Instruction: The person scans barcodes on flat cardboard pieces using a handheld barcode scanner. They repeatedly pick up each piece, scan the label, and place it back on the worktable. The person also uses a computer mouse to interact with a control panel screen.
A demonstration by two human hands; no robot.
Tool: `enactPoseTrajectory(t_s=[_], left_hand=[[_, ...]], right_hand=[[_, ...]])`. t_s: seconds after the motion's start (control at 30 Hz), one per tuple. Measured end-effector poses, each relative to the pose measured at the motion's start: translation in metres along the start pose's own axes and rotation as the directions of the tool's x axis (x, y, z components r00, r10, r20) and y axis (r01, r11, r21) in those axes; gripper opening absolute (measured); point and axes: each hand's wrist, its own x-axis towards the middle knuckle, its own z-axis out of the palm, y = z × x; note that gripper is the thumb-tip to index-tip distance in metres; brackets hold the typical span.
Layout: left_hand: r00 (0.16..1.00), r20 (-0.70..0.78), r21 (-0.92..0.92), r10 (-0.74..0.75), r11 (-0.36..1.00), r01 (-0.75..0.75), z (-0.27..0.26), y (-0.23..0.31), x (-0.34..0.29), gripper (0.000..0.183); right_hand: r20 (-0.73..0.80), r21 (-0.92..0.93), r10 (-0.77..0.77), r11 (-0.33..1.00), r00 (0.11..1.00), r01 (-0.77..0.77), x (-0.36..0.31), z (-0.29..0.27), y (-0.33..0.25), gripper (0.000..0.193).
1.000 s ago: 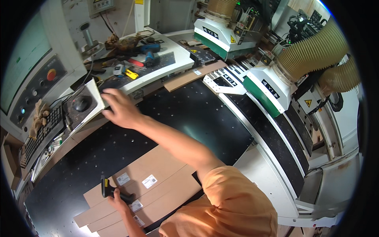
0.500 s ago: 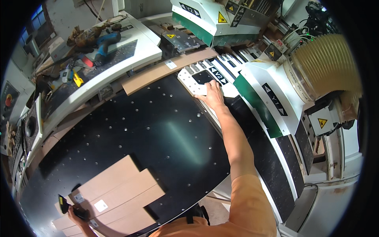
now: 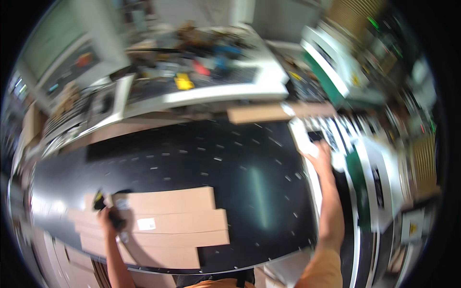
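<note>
Brown flat wooden boards (image 3: 168,221) lie stacked on the big black table (image 3: 216,163), right under my left hand (image 3: 111,218). Its fingers curl tight around a small black and yellow tool (image 3: 106,210). My right hand (image 3: 321,154) rests on a white button panel (image 3: 312,139), fingers flat.

Two bare hands are in view — one left hand (image 3: 106,217) and one right hand (image 3: 321,152). Four long, flat brown wooden boards (image 3: 177,221) lie stacked in steps on one glossy black machine bed (image 3: 230,163) — plus one separate brown wooden strip (image 3: 261,113) at its far edge. One white rectangular label (image 3: 146,223) sits on a board.
</note>
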Motion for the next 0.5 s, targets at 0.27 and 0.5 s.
enactPoseTrajectory(t_s=[0.27,0.5], left_hand=[[0.987,0.037,0.116,0.156,0.980,-0.159,0.022,0.022,-0.022,0.026],[0.985,0.120,0.114,0.125,0.984,-0.139,0.016,0.024,-0.026,0.034]], right_hand=[[-0.082,0.267,-0.015,0.963,0.996,0.037,0.099,-0.025,-0.223,0.043],[-0.015,0.641,-0.090,0.764,0.996,0.079,0.254,-0.038,-0.532,0.044]])
